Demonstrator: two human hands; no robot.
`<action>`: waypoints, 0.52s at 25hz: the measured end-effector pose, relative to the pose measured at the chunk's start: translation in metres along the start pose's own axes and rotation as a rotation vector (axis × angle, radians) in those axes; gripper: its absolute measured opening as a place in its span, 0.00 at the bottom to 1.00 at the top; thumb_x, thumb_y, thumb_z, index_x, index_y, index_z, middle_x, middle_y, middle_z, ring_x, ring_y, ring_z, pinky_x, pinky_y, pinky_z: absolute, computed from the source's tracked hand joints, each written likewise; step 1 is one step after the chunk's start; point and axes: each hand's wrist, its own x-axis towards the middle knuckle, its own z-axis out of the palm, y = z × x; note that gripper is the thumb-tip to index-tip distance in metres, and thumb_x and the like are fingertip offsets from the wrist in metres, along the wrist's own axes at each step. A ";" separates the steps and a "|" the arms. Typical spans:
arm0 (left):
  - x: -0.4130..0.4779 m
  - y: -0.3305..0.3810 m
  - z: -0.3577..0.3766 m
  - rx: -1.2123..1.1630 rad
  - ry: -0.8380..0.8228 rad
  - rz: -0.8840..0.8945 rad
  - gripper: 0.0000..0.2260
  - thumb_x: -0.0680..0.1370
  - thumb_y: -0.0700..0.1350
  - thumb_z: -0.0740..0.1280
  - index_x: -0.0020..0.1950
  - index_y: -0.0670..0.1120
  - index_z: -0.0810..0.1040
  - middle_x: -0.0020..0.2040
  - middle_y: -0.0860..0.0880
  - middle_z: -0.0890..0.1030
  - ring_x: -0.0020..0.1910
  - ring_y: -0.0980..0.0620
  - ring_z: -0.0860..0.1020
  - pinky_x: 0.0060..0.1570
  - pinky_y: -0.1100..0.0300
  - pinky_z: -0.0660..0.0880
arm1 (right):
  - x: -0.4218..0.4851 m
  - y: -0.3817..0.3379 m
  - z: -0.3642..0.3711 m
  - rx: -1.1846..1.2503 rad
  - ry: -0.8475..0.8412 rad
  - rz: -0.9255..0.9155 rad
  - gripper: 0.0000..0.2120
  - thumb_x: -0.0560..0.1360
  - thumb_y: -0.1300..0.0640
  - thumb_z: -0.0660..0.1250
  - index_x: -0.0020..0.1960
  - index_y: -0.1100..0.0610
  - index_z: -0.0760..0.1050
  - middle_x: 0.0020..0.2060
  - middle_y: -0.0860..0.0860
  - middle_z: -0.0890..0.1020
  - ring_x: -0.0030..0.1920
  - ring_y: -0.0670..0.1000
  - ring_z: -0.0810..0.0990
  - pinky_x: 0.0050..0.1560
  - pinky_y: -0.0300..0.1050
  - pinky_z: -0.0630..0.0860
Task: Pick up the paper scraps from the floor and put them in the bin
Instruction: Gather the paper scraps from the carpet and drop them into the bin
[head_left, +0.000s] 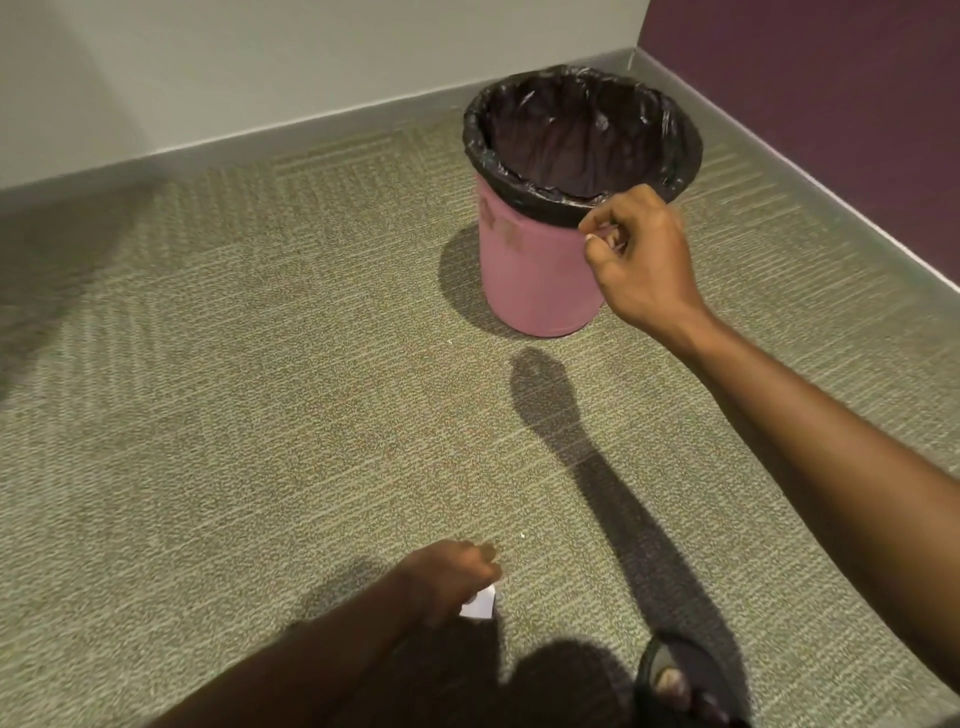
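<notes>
Head view:
L hand (452, 577): low at btm of frame, just above the floor (234, 415), blurred; fingers pinch a white paper scrap (480, 605).
R hand (639, 254): at near rim of bin (535, 280), fingers curled in; if sth is inside them, cannot tell.
Bin: pink, upright on carpet near room corner, w/ black liner (571, 135).
Foot: in sandal (675, 675), btm right.
</notes>
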 end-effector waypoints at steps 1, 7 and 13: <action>0.002 -0.001 0.000 -0.009 0.001 -0.003 0.16 0.72 0.34 0.65 0.57 0.46 0.67 0.54 0.43 0.75 0.49 0.41 0.77 0.42 0.51 0.73 | -0.001 0.002 -0.002 -0.003 -0.004 0.013 0.07 0.73 0.63 0.65 0.49 0.58 0.80 0.49 0.55 0.77 0.44 0.48 0.75 0.42 0.33 0.69; 0.005 0.002 0.000 0.003 0.062 0.066 0.18 0.74 0.37 0.64 0.60 0.51 0.65 0.54 0.45 0.73 0.42 0.43 0.78 0.38 0.53 0.71 | -0.008 0.013 -0.008 -0.034 -0.028 0.069 0.07 0.74 0.63 0.65 0.49 0.57 0.79 0.49 0.53 0.76 0.47 0.49 0.75 0.44 0.35 0.68; 0.004 0.013 -0.029 -0.049 0.027 0.050 0.08 0.77 0.37 0.62 0.55 0.45 0.72 0.56 0.46 0.74 0.47 0.45 0.78 0.42 0.56 0.69 | -0.010 0.018 -0.015 -0.042 -0.077 0.090 0.08 0.74 0.64 0.65 0.50 0.55 0.79 0.47 0.52 0.74 0.45 0.47 0.74 0.41 0.31 0.65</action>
